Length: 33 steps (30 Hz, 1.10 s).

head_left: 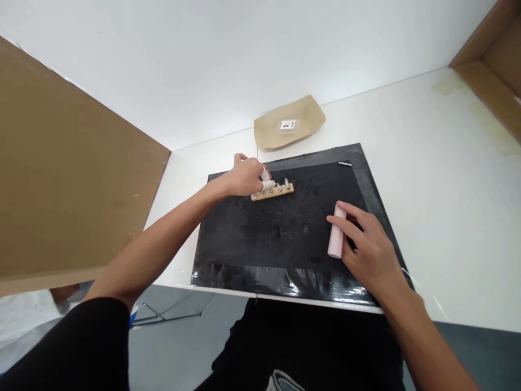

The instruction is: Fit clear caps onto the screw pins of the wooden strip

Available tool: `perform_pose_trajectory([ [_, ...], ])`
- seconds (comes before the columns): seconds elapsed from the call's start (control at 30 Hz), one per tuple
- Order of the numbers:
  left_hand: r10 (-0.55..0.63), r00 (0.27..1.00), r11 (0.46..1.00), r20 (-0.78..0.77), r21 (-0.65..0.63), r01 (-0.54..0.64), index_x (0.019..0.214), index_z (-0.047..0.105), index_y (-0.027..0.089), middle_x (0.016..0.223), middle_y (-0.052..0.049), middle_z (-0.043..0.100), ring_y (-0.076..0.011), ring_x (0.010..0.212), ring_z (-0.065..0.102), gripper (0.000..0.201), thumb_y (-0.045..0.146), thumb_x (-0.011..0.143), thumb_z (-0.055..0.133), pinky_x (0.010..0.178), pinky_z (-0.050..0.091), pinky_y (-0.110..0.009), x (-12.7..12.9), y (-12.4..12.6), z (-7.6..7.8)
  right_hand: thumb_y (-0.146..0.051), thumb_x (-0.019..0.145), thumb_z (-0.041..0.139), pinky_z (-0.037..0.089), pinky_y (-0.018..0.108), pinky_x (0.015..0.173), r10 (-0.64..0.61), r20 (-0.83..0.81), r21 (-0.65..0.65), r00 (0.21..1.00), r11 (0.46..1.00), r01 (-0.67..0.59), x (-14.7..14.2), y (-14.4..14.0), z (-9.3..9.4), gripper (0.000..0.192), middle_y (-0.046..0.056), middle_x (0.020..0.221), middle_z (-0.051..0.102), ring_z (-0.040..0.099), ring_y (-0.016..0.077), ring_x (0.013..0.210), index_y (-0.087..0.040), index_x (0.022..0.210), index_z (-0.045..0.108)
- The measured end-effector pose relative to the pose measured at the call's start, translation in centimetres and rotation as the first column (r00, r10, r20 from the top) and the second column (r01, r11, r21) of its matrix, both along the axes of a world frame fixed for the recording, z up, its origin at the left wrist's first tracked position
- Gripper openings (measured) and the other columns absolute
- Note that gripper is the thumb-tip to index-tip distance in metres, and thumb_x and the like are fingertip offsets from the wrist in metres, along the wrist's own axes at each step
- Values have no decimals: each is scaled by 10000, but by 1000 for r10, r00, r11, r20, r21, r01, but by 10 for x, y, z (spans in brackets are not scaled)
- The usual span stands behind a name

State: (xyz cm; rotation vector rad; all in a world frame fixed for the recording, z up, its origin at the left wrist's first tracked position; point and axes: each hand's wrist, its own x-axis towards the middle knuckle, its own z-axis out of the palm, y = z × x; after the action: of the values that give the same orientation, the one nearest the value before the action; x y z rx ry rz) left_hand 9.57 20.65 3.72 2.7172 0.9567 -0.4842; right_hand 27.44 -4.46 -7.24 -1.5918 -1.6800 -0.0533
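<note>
My left hand (249, 176) reaches over a narrow wooden strip (266, 194) that lies on the black mat. White finger covers sit on its thumb and a finger, which are bent together at the strip; whether something is between them is hidden. Several small metal pieces stand along the strip, among them a silver cylinder (287, 184) near its right end and a tilted silver piece (279, 187) beside it. My right hand (368, 244) grips a pale pink elongated block (337, 239) at the mat's right side, fingers over its top and side.
The black mat (260, 239) covers part of the white table (443, 179). A thin metal rod (345, 164) lies near its upper right corner. Behind stands a brown paper tray (268, 133) holding a small clear labelled box (288, 126). A brown panel (73, 163) rises at left.
</note>
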Motion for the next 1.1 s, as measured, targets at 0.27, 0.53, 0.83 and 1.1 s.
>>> perform_pose_trajectory([
  [0.27,-17,999,1000,-29,-5,16,928,773,238,1087,-53,768,-283,1093,613,259,311,849,538,1032,199,-501,-6,3,6,-20,909,584,592,491,939,7,-19,10,1000,1000,-7,0,-1,-1,330,185,1361,588,626,318,1162,-149,1206,648],
  [0.53,-214,977,976,-17,-52,213,1297,636,273,1446,-98,588,-339,1363,443,464,488,885,629,1070,164,-491,-18,-1,15,-3,893,588,593,493,936,14,-42,35,999,999,-12,0,0,-3,327,198,1346,594,635,315,1141,-133,1185,660],
  [0.83,-236,971,972,47,-5,236,1163,701,252,1396,-66,628,-282,1357,477,319,278,857,615,1099,135,-469,-16,-4,11,-9,897,574,585,492,960,7,-55,31,998,999,-6,1,0,-4,340,182,1359,591,633,306,1156,-158,1192,651],
  [1.1,-286,955,958,76,28,284,1142,708,253,1345,-74,664,-261,1295,538,291,323,878,606,1107,139,-470,-17,-4,7,-15,902,572,588,495,950,13,-52,27,999,1000,-11,1,0,-4,335,190,1356,590,627,315,1170,-153,1199,642],
])
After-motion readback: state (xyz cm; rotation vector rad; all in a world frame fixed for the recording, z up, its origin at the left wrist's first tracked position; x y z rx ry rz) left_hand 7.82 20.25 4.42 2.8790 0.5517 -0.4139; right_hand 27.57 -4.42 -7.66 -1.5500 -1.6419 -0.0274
